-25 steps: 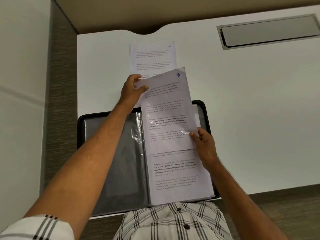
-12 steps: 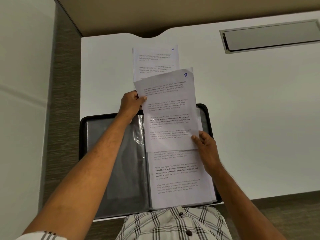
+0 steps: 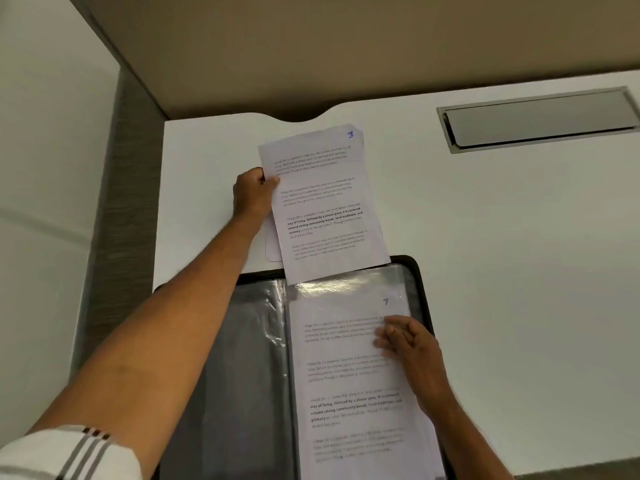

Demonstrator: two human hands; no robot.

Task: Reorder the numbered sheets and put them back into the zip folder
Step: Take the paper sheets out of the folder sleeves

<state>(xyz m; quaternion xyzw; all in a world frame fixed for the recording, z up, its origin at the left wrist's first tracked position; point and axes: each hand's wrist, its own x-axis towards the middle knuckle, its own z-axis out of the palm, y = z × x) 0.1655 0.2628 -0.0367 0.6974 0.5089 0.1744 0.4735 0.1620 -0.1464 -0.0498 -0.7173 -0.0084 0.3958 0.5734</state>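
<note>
From my remote feed: an open black zip folder (image 3: 420, 282) lies on the white desk (image 3: 502, 254) at its near edge. A printed sheet numbered 7 (image 3: 346, 375) lies in its right half. Behind the folder, a printed sheet numbered 3 (image 3: 322, 202) overlaps its far rim. A grey metal cable hatch (image 3: 536, 119) sits far right.

Office cubicle desk: white desktop (image 3: 485, 271) with a metal cable-access flap (image 3: 536, 119) up-right of the right hand (image 3: 408, 344), beige partition (image 3: 346, 46) beyond the left hand (image 3: 251, 194), grey divider panel (image 3: 121, 202) to its left.
</note>
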